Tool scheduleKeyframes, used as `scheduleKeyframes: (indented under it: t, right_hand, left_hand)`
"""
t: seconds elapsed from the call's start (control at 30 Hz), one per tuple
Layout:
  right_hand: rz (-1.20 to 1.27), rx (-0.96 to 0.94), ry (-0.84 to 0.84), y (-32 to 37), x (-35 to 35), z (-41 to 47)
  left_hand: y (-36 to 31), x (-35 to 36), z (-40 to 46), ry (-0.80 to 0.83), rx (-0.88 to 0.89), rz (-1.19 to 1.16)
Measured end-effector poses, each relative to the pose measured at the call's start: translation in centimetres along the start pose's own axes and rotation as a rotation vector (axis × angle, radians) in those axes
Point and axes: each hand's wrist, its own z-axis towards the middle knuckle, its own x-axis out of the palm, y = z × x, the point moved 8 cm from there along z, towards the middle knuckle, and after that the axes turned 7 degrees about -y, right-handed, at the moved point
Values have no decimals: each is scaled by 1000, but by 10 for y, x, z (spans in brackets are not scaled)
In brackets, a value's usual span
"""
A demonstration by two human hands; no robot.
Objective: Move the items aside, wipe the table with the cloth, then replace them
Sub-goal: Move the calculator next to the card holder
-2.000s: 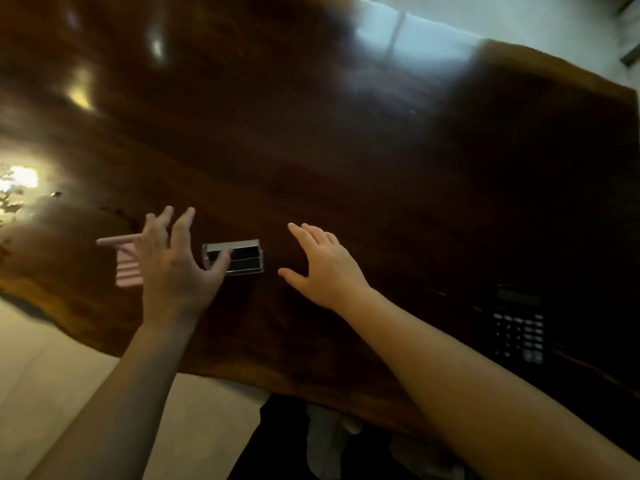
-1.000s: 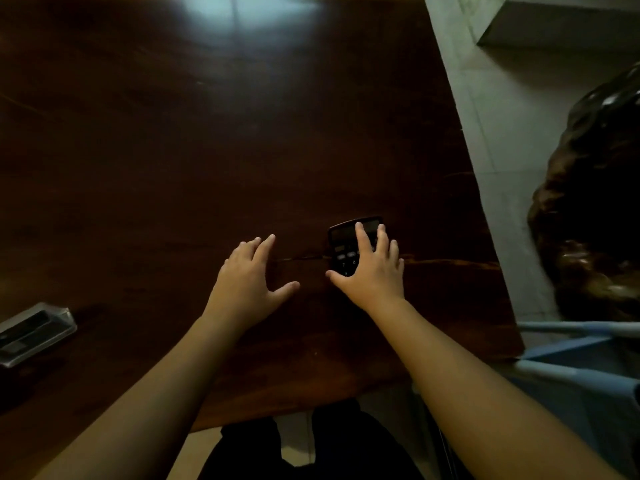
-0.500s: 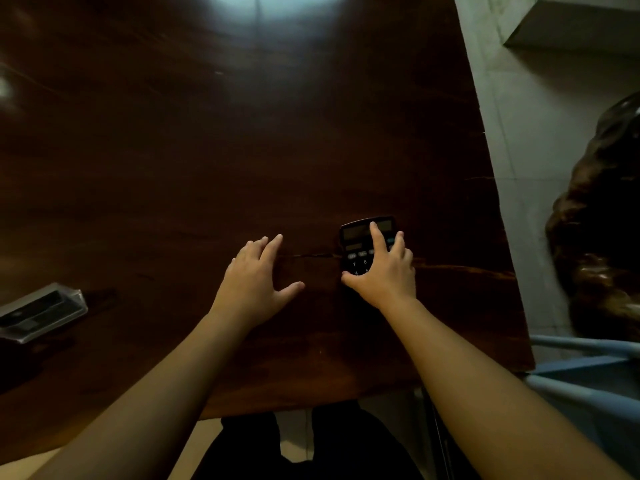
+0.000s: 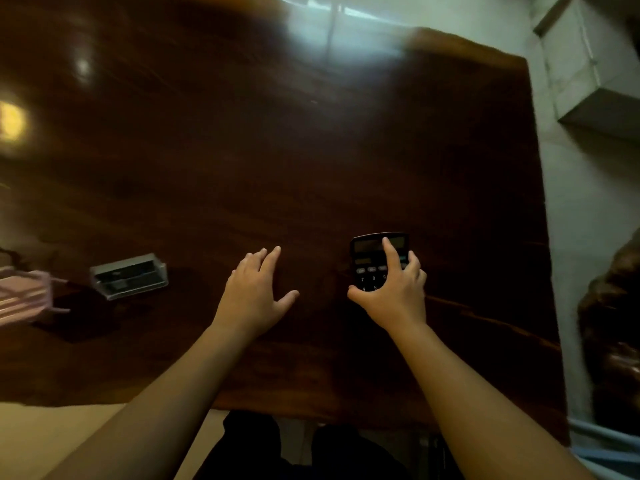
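A black calculator (image 4: 372, 258) lies on the dark wooden table (image 4: 311, 150), near the right side. My right hand (image 4: 393, 292) covers its lower half, thumb at its left edge and fingers over the keys and right edge, gripping it. My left hand (image 4: 254, 292) hovers flat and open over bare wood to the left of it, holding nothing. Further left sits a clear plastic card holder (image 4: 130, 280). A pink striped item (image 4: 22, 299) lies at the far left edge, blurred. No cloth is in view.
The table's right edge (image 4: 540, 237) borders a pale tiled floor. A dark carved wooden piece (image 4: 613, 323) stands to the right. A light blue chair frame (image 4: 606, 441) shows at the bottom right. Lamp glare (image 4: 10, 121) reflects at the far left.
The view has swung left, bringing the card holder closer and the pink item into sight. My right hand has closed around the calculator's sides. My left hand stays open beside it.
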Motion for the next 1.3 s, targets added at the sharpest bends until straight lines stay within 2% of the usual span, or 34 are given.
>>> scheduleKeyframes:
  t: [0.47, 0.7, 0.97, 1.3]
  right_hand:
    - [-9, -347, 130, 189, 83, -38]
    - [-31, -408, 200, 253, 132, -57]
    - [-70, -410, 220, 287, 168, -67]
    - [-77, -382, 170, 290, 181, -68]
  left_hand:
    - [148, -43, -61, -63, -271, -69]
    - [197, -53, -94, -83, -359, -101]
    - [231, -58, -109, -113, -413, -136]
    - [231, -61, -107, -117, -418, -169]
